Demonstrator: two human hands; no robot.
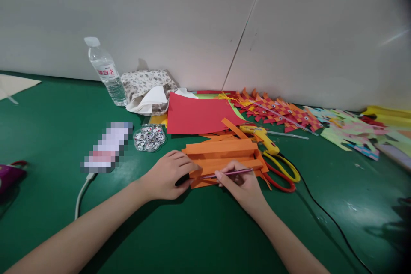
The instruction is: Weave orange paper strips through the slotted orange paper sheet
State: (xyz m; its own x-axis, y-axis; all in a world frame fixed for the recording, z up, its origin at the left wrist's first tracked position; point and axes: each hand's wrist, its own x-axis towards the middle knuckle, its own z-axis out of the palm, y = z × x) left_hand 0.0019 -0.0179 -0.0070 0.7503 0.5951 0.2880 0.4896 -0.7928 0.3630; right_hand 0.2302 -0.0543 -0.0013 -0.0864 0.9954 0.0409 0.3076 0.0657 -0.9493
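My right hand [242, 184] grips a slim purple-pink pencil [239, 172], its tip pointing left and low over the orange paper [221, 150]. That paper has folded ridges running lengthwise and lies on the green table in front of me. At the paper's left end, my left hand [175, 173] is bent over the edge, with thumb and fingers closing on it; the fingertips are partly hidden. Orange paper strips [233, 127] lie just behind. Beside the paper's right end are scissors with red and yellow handles [284, 177], their blades hidden under it.
A yellow glue gun [265, 139] trails a black cord [324, 209] rightward. Red paper [199, 113] and woven red-orange paper fish [279, 109] lie behind. Leftward are a bag of googly eyes [149, 138], a blurred phone [109, 147], a water bottle [107, 72] and a patterned pouch [147, 81].
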